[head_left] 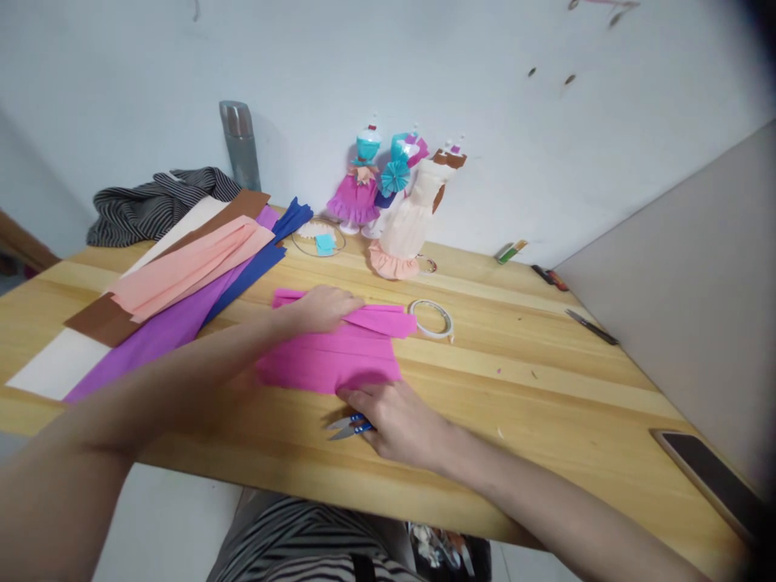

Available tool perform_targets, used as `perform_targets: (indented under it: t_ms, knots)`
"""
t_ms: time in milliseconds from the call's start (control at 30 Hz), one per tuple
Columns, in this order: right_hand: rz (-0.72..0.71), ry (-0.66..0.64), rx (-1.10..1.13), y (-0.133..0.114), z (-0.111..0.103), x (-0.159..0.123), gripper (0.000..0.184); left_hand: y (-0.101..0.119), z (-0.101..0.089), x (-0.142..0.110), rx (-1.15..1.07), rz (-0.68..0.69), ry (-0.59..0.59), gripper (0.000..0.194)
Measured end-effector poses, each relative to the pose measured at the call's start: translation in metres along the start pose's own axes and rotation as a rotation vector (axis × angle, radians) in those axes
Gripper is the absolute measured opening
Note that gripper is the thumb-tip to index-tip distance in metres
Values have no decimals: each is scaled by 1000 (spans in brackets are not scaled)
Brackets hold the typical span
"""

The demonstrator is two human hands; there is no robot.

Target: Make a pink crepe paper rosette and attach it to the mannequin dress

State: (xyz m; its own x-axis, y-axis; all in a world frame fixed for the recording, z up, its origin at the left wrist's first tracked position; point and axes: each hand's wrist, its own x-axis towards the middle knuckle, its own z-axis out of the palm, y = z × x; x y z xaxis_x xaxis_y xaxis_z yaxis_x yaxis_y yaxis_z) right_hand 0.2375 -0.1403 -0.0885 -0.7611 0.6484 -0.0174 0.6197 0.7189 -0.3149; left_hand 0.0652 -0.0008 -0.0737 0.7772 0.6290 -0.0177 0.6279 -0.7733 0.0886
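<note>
A sheet of bright pink crepe paper [331, 360] lies on the wooden table in front of me, with a loose folded strip along its far side. My left hand [327, 309] is over that far side, its fingers bent onto the folded part; the fingertips are partly hidden. Small thread snips [352, 426] with blue handles are in my right hand [391, 416], blades apart and pointing left. The thumb and forefinger of this hand touch the paper's near edge. Just right of the paper lies a roll of white tape [431, 318].
Crepe paper strips [194, 267] in several colours are piled at left, near a striped cloth [158, 206] and a grey flask [240, 145]. Three small dress forms [406, 218] stand by the wall. A cutter [591, 326] and a phone [706, 477] lie at right.
</note>
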Motion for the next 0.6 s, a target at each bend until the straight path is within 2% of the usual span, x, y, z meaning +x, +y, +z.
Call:
perform_targets:
  t_ms: [133,200,300,367,433,533,600]
  knots:
    - [30,48,76,-4,-1,2,33,15,-1,-7,115,35,233,63]
    - [34,57,113,-3,-2,2,34,21,-3,-17,102,113,300,55]
    - [46,52,156,-3,-1,1,34,25,2,-33,-32,218,233,32]
    - [56,51,185,-3,-1,1,33,25,13,-42,-111,271,147,28]
    - [59,45,226,-3,-3,0,31,23,26,-49,-169,295,127,25]
    - [66,23,333,5,-12,-5,24,23,40,-54,-235,255,147,15]
    - [126,24,422,18,-23,-9,17,24,42,-57,-257,235,138,16]
